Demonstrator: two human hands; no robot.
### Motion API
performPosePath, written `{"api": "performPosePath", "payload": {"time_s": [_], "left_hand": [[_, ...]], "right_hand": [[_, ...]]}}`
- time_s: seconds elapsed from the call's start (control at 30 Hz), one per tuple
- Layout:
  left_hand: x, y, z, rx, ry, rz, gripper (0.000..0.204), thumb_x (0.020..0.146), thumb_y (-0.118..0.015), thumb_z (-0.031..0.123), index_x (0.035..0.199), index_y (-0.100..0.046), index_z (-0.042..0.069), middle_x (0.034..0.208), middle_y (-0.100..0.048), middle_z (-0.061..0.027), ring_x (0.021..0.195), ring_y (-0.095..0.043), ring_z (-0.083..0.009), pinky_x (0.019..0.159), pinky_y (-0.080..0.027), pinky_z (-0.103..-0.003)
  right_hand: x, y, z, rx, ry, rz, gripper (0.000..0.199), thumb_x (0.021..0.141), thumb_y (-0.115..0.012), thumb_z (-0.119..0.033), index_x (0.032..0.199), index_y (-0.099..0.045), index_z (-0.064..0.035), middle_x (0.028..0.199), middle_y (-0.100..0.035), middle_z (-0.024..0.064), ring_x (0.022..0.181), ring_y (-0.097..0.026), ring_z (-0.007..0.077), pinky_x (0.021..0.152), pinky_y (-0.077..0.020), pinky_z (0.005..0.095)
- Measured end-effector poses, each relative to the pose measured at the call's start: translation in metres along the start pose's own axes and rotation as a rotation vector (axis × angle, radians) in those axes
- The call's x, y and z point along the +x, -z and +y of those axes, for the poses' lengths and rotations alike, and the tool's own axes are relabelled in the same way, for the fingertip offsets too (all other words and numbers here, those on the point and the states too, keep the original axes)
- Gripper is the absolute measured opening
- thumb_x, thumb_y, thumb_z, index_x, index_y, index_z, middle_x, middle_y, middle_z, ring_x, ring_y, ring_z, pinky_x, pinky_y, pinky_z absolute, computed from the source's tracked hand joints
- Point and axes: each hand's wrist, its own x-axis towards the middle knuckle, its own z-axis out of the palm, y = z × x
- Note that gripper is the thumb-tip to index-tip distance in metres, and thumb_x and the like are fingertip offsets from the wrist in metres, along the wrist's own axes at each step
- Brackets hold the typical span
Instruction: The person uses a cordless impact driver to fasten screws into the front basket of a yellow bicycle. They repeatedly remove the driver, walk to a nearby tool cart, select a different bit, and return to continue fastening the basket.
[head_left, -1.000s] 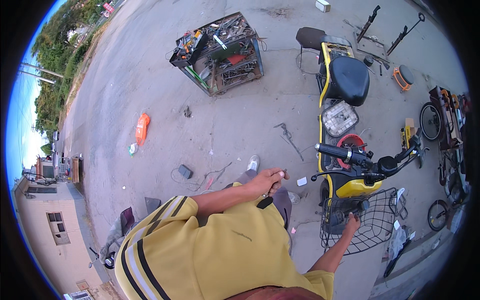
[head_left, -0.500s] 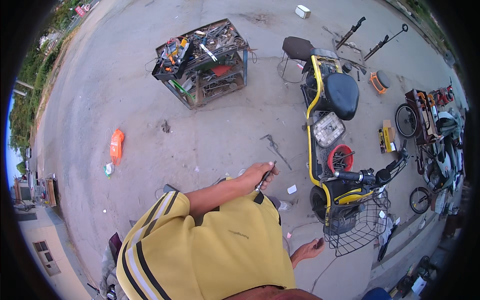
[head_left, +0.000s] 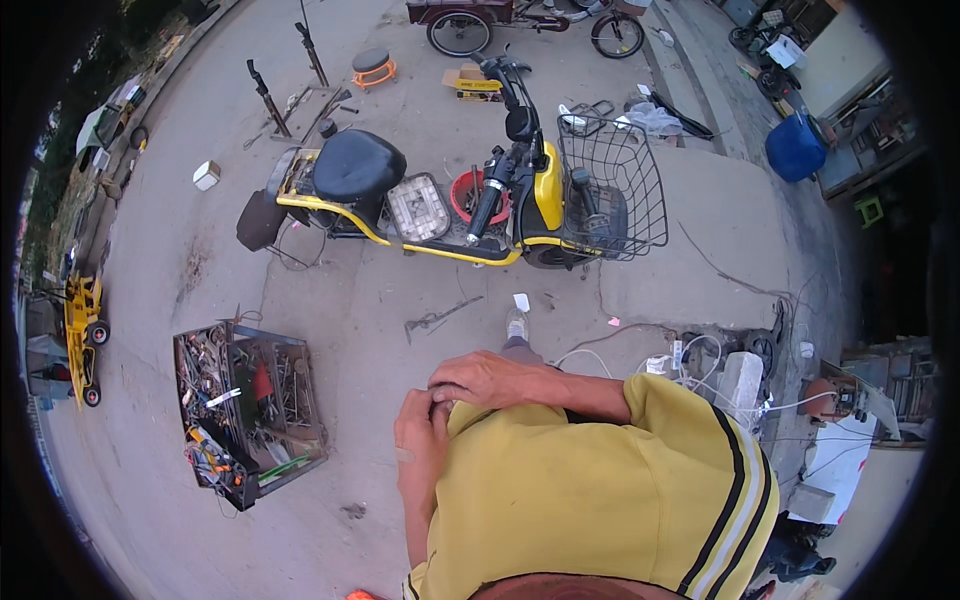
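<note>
My left hand (head_left: 420,428) rises from the lower left with its fingers curled in, close against the front of the yellow shirt (head_left: 590,480). From the right my right hand (head_left: 478,378) reaches across, and its closed fingertips meet those of the left. Anything between the fingers is hidden. Beyond my hands, a thin dark metal tool (head_left: 443,315) lies on the concrete. Farther off stands a yellow electric scooter (head_left: 548,190) with a black seat (head_left: 360,165) and a wire front basket (head_left: 625,195). A red bowl (head_left: 466,198) holding tools rests on its footboard, beside a dirty white tray (head_left: 418,208).
At the left is a metal tool cart (head_left: 310,400) heaped with tools. An orange-legged stool (head_left: 372,66), a yellow box (head_left: 478,84) and a cargo tricycle (head_left: 460,30) stand farther away. White cables (head_left: 705,375) and a concrete block (head_left: 740,385) lie at the right, near a blue barrel (head_left: 795,148).
The view has swung to the right. My hands, apart before, are now together at the shirt front. The dark slim tool seen in my left hand no longer shows.
</note>
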Motion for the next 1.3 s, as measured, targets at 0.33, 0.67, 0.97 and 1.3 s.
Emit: {"api": "performPosePath", "payload": {"time_s": [0.33, 0.67, 0.97, 1.3], "left_hand": [[0.011, 0.015, 0.017, 0.076, 0.063, 0.028, 0.025, 0.082, -0.082, 0.009, 0.091, -0.06, 0.001, 0.075, -0.069, -0.0127, 0.063, -0.067, -0.0211, 0.06, -0.052, -0.033], [0.087, 0.018, 0.068, 0.326, -0.49, 0.116, 0.022, 0.077, -0.078, -0.001, 0.089, -0.059, 0.003, 0.075, -0.062, -0.0095, 0.057, -0.061, -0.0271, 0.052, -0.047, -0.036], [0.122, -0.006, 0.078, 0.05, -0.161, -0.078, 0.018, 0.083, -0.079, 0.007, 0.091, -0.064, 0.0, 0.069, -0.068, -0.0104, 0.056, -0.064, -0.0182, 0.053, -0.049, -0.03], [0.15, -0.018, 0.062, 0.056, -0.303, -0.073, 0.024, 0.077, -0.083, 0.012, 0.094, -0.067, 0.008, 0.064, -0.065, -0.0061, 0.048, -0.06, -0.0202, 0.046, -0.045, -0.031]], "right_hand": [[-0.006, 0.018, -0.01, 0.157, 0.034, 0.078, 0.019, 0.095, -0.063, -0.021, 0.095, -0.067, -0.0024, 0.082, -0.069, 0.0165, 0.077, -0.067, 0.0372, 0.068, -0.052, 0.0443], [0.005, 0.107, -0.008, -0.029, 0.093, 0.03, 0.023, 0.096, -0.063, -0.024, 0.098, -0.06, -0.0012, 0.086, -0.066, 0.0163, 0.081, -0.066, 0.0386, 0.069, -0.051, 0.0473], [0.0, 0.151, 0.029, -0.141, 0.23, 0.104, 0.02, 0.089, -0.068, -0.02, 0.09, -0.059, -0.0019, 0.077, -0.062, 0.012, 0.073, -0.067, 0.0334, 0.06, -0.0515, 0.045], [0.013, 0.175, 0.036, -0.111, 0.118, 0.073, 0.021, 0.086, -0.073, -0.02, 0.085, -0.059, -0.0052, 0.071, -0.061, 0.011, 0.064, -0.063, 0.0337, 0.054, -0.0479, 0.0436]]}}
